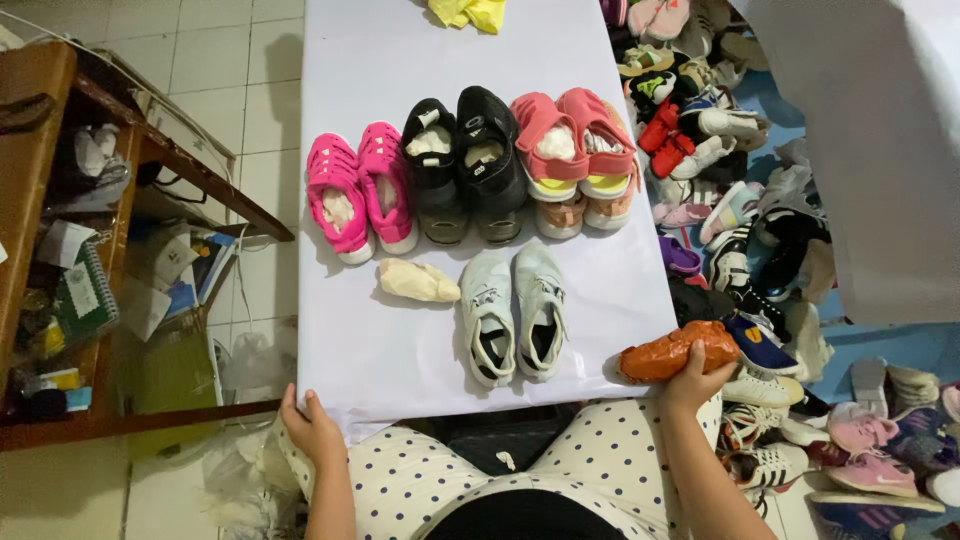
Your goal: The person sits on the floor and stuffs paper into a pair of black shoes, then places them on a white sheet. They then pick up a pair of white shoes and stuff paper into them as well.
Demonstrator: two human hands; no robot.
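Gripping orange crumpled bundle (678,351), right hand (692,385) closed around its underside at near right corner of white sheet (400,60). Left hand (312,428) pinching sheet's near left edge, fingers curled over it. Pale grey shoes (514,314) lie side by side between hands; cream paper wad (418,281) just left of them. Behind: pink pair (360,190), black pair (465,165), coral pair (575,155) in row. Shoe heap (760,230) on floor at right.
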